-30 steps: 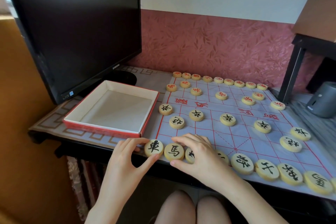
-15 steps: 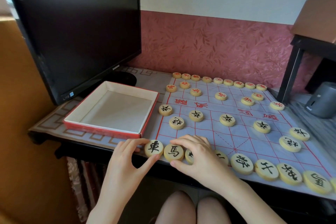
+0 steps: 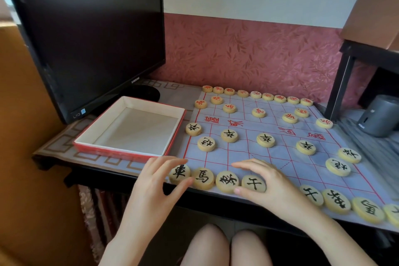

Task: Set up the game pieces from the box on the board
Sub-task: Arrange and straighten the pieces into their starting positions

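The paper game board (image 3: 237, 151) lies on the desk with round wooden pieces on it. Red-lettered pieces (image 3: 255, 94) line the far edge, and black-lettered soldiers (image 3: 265, 140) stand mid-board. A row of black-lettered pieces runs along the near edge. My left hand (image 3: 155, 181) pinches the leftmost one, the black chariot piece (image 3: 179, 174), between thumb and fingers. Next to it lie the horse piece (image 3: 203, 178) and the elephant piece (image 3: 227, 181). My right hand (image 3: 269, 181) arches over the row's middle, its thumb touching the advisor piece (image 3: 253, 183). Whatever lies under its palm is hidden.
An empty red-and-white box (image 3: 116, 153) sits left of the board, in front of a black monitor (image 3: 86, 28). A black stand (image 3: 341, 84) and a grey cylinder (image 3: 377, 114) are at the right. The near row of pieces lies close to the desk's front edge. My knees show below.
My right hand has slid to the right along the near row, uncovering the elephant and advisor pieces. My left hand stays on the chariot piece.
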The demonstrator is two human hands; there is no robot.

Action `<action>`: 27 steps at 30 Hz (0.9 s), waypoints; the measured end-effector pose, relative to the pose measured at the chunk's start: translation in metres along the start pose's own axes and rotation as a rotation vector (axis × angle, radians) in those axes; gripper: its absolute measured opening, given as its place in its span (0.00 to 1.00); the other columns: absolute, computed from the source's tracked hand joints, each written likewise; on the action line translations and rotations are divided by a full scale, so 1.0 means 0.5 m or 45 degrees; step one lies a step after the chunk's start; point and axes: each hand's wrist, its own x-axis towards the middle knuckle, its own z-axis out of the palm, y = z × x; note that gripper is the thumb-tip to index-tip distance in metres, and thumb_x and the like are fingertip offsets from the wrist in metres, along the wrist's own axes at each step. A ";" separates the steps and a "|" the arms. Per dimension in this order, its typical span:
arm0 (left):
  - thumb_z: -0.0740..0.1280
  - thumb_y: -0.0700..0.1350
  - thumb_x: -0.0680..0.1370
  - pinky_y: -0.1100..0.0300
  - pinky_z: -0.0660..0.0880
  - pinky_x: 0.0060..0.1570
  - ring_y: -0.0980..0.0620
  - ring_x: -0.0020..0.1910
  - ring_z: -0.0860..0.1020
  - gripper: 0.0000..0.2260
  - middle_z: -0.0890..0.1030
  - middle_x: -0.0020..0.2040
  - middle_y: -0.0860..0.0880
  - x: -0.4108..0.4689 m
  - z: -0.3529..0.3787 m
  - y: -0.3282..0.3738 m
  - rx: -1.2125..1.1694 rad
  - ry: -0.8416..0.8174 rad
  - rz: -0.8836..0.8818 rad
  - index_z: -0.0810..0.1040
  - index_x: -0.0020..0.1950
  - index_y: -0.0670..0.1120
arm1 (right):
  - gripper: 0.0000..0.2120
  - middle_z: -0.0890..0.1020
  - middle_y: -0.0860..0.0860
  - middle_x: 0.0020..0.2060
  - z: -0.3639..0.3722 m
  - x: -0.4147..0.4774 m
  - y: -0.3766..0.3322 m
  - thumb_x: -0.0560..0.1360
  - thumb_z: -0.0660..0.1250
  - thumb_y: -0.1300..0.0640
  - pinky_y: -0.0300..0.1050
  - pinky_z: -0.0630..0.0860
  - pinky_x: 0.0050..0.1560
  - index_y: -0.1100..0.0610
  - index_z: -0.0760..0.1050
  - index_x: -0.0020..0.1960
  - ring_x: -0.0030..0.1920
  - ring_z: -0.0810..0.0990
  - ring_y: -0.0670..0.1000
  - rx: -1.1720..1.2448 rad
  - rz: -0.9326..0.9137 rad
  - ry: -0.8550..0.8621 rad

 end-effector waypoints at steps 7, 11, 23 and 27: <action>0.60 0.64 0.72 0.65 0.71 0.54 0.64 0.56 0.70 0.20 0.76 0.53 0.63 0.038 0.061 0.057 0.038 -0.288 0.225 0.76 0.59 0.57 | 0.22 0.70 0.31 0.59 -0.045 -0.043 0.038 0.71 0.71 0.48 0.19 0.56 0.57 0.36 0.69 0.62 0.63 0.62 0.30 -0.007 0.039 -0.054; 0.59 0.66 0.69 0.75 0.63 0.48 0.63 0.55 0.69 0.23 0.77 0.52 0.61 0.049 0.075 0.081 0.069 -0.293 0.214 0.77 0.58 0.56 | 0.22 0.69 0.29 0.58 -0.041 -0.044 0.042 0.72 0.70 0.48 0.24 0.58 0.58 0.35 0.68 0.62 0.64 0.63 0.34 -0.038 0.043 -0.041; 0.59 0.65 0.69 0.74 0.62 0.49 0.62 0.51 0.69 0.25 0.78 0.53 0.58 0.059 0.092 0.075 0.078 -0.417 0.265 0.76 0.60 0.54 | 0.20 0.71 0.31 0.56 -0.031 -0.039 0.049 0.72 0.70 0.52 0.25 0.56 0.61 0.38 0.71 0.61 0.63 0.64 0.38 -0.060 -0.032 -0.031; 0.60 0.61 0.72 0.72 0.63 0.54 0.63 0.54 0.68 0.23 0.77 0.55 0.60 0.057 0.092 0.081 0.018 -0.470 0.263 0.72 0.65 0.55 | 0.30 0.70 0.33 0.51 -0.018 -0.029 0.051 0.62 0.64 0.30 0.27 0.56 0.58 0.40 0.72 0.61 0.56 0.64 0.43 -0.179 -0.006 0.044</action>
